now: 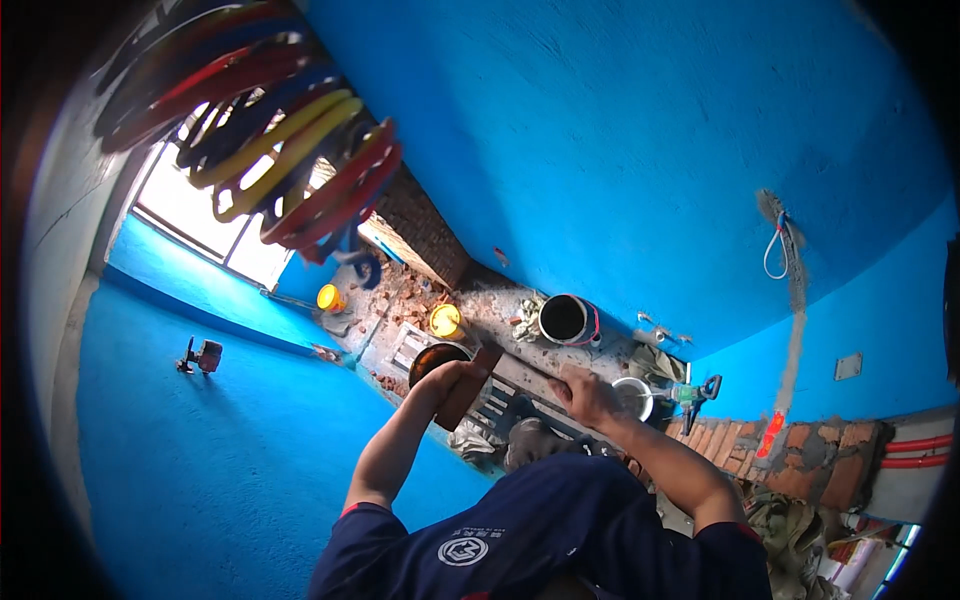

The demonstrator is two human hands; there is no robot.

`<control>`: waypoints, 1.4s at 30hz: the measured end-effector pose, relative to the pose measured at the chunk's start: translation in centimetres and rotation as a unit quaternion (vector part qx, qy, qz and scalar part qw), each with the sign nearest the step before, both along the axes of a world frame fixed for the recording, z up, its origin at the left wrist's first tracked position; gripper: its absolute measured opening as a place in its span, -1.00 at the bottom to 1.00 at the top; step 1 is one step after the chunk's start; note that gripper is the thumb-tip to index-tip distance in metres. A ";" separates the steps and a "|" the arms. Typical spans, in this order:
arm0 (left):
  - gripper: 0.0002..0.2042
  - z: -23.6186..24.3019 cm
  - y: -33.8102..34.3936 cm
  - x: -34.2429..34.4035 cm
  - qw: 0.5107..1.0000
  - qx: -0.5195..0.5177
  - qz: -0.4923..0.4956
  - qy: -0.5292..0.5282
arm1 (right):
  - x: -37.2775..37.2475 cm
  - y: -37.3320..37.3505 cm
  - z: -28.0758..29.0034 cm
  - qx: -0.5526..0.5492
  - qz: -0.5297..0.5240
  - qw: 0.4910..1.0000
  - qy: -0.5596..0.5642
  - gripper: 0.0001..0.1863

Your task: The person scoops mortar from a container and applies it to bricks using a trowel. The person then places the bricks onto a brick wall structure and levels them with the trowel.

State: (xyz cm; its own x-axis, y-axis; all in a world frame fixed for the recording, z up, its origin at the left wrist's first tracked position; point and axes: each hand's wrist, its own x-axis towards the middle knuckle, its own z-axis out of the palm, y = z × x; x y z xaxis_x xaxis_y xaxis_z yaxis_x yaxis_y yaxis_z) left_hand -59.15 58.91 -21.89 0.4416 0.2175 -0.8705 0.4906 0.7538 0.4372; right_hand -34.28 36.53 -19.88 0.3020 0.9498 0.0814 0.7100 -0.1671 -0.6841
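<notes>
My left hand (447,384) grips a flat reddish-brown brick (464,398), held up in front of me over the floor. Closed to its right, my right hand (590,396) holds a thin, dark, long tool (530,368). The tool's far end reaches the top of the brick; I cannot make out whether it touches it or what kind of tool it is. Behind the brick stands a dark round bucket (428,358), partly hidden by my left hand. Right of my right hand, a green power mixer (690,393) lies by a pale bucket (632,399).
A black bucket (567,320) stands by the blue wall (640,150). Two yellow buckets, one nearer (445,321) and one farther (330,297), sit among brick rubble (405,300). Low brickwork (840,470) is at right. Blurred coloured coils (280,150) fill the upper left.
</notes>
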 end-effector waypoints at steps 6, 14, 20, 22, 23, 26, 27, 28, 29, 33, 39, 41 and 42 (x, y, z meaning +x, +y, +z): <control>-0.64 -4.3 -0.5 -5.1 0.997 -0.021 0.002 -0.077 | -2.7 0.7 2.7 0.001 0.042 0.992 0.121 -0.57; -0.64 0.9 0.9 -1.5 0.996 -0.068 0.017 -0.047 | -2.2 0.2 1.1 0.019 0.012 0.999 0.033 -0.48; -0.66 -0.8 0.6 -4.4 0.992 -0.057 0.066 -0.088 | -4.4 -0.1 2.5 -0.019 0.009 0.997 0.077 -0.51; -0.52 1.5 0.4 -3.1 0.989 -0.089 0.079 -0.089 | -4.5 -0.5 2.5 0.002 -0.003 0.994 0.112 -0.55; -0.52 3.7 -0.2 -2.0 0.990 -0.094 0.071 -0.084 | -4.4 -0.8 3.2 0.044 -0.001 0.993 0.107 -0.55; -0.49 7.0 -1.9 -1.2 0.987 -0.052 0.114 -0.102 | -4.3 -1.1 1.3 0.022 0.004 0.997 0.070 -0.51; -0.47 7.0 -1.9 -1.5 0.980 -0.081 0.142 -0.117 | -4.2 -1.2 -0.1 -0.024 -0.002 0.998 0.057 -0.50; -0.45 6.8 -1.7 -1.9 0.970 -0.110 0.171 -0.131 | -4.1 -1.1 -0.5 -0.070 -0.007 0.997 0.043 -0.48; -0.45 6.4 -1.5 -2.3 0.971 -0.112 0.169 -0.129 | -4.0 -1.5 -0.7 -0.072 -0.010 0.996 0.045 -0.48; -0.33 2.8 0.6 -6.5 0.980 -0.130 0.041 -0.147 | -4.3 -3.0 -1.0 -0.076 -0.062 0.992 0.079 -0.46; -0.20 4.5 -2.7 -6.1 0.964 -0.049 0.130 -0.228 | -3.0 -4.0 -0.2 -0.080 -0.088 0.981 0.151 -0.44; -0.22 4.7 -4.3 -5.3 0.936 -0.046 0.228 -0.264 | -3.0 -3.9 0.2 -0.076 -0.083 0.982 0.151 -0.44; -0.22 5.0 -4.9 -4.8 0.935 -0.049 0.230 -0.263 | -3.0 -4.0 0.2 -0.072 -0.082 0.983 0.150 -0.44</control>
State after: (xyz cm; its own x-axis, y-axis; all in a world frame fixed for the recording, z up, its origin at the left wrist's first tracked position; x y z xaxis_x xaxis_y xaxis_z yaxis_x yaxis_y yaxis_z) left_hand -63.97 54.01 -16.89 0.6941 0.4203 -0.5844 -0.1601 0.8817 0.4439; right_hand -37.27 32.53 -19.71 0.4425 0.8813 -0.1660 0.4350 -0.3727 -0.8197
